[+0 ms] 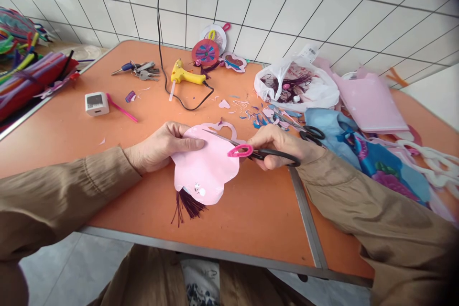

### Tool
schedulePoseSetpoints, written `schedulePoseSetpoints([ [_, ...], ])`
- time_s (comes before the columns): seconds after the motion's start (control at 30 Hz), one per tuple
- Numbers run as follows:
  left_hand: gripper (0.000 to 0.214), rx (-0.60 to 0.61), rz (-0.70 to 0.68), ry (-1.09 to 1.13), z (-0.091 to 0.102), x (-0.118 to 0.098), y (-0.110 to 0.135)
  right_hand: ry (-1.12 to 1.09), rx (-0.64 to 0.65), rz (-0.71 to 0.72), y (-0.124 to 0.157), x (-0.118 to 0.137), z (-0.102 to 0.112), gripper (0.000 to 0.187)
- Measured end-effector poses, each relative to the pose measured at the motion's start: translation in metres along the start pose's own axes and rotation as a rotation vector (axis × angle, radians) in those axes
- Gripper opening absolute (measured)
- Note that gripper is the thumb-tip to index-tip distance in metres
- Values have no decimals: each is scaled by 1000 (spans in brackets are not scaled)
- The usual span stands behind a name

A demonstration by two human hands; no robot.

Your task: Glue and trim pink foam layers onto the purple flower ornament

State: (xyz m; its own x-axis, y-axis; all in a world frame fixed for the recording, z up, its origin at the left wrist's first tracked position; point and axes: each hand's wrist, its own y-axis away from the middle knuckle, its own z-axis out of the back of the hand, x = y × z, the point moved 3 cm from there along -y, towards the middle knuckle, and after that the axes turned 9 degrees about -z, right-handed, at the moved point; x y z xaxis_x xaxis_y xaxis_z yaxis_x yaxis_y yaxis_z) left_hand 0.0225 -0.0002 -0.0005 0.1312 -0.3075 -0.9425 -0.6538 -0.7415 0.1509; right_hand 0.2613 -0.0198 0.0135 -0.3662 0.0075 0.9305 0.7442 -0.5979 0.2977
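My left hand pinches the upper left edge of a pink scalloped cutout, thumb on top. A dark tassel hangs from its lower edge, and a bright pink fuzzy loop sticks out at its right. My right hand grips black-handled scissors, whose blades lie along the cutout's upper edge. Beyond the blades curls a pink offcut with a rounded opening. Whether the blades are fully closed I cannot make out.
A yellow glue gun with a black cord, keys and a white charger lie behind. Scraps and a second pair of scissors are near my right hand. A white plastic bag and blue fabric sit right.
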Motion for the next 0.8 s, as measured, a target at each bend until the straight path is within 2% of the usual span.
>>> schedulePoseSetpoints([
  [0.23, 16, 29, -13, 59, -3, -1, 1, 54, 25, 53, -1, 1, 2, 67],
  [0.53, 10, 59, -35, 124, -5, -1, 1, -8, 2, 76, -2, 1, -1, 61],
  [0.8, 15, -27, -2, 154, -5, 1, 1, -46, -5, 137, -5, -6, -1, 62],
])
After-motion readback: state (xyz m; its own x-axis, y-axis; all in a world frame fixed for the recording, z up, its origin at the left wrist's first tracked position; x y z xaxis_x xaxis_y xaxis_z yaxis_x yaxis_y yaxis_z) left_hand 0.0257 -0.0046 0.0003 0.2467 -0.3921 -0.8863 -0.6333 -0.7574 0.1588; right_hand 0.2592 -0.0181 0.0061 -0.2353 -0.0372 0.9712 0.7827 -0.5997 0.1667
